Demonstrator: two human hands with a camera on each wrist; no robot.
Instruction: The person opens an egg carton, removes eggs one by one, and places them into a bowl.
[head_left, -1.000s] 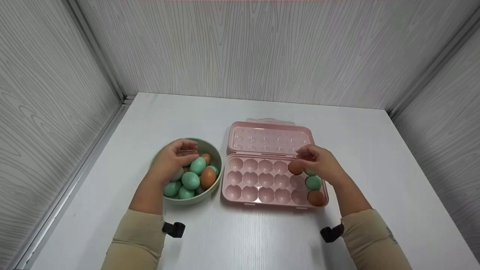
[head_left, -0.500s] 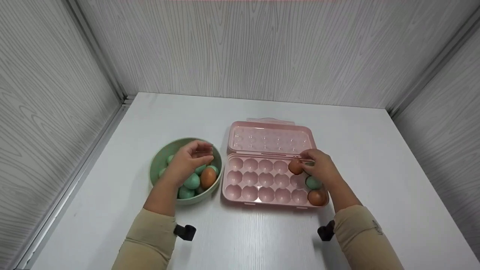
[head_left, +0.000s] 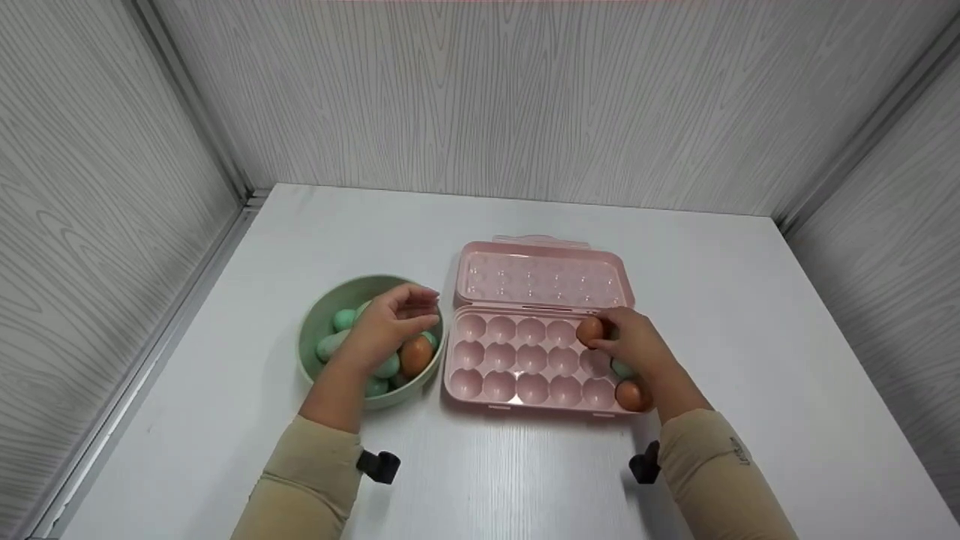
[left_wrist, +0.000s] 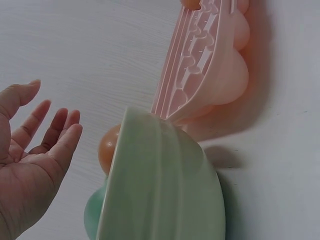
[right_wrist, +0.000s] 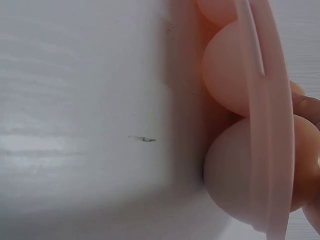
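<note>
A green bowl [head_left: 310,330] of green and brown eggs stands at the left. Above it my left hand [head_left: 386,326] hovers with nothing in it, fingers loosely bent and apart from the thumb, as the left wrist view also shows. Beside the bowl lies a pink egg carton [head_left: 517,371] with its lid up. My right hand [head_left: 634,341] pinches a brown egg [head_left: 589,331] between thumb and fingers; the egg sits in the back row, second column from the right. Another brown egg [head_left: 628,395] fills the front right cup. A green egg [head_left: 621,368] behind it is partly hidden by my right hand.
The carton's raised lid [head_left: 544,277] leans back behind the cups. Inside the bowl, a brown egg [head_left: 415,356] lies near the right rim among several green eggs. Grey wood-grain panels [head_left: 480,97] enclose the white table [head_left: 480,480] at the back and sides.
My left hand has moved right across the bowl, uncovering green eggs at its left. My right hand has shifted slightly toward me, and its fingers now sit around the brown egg's right side.
</note>
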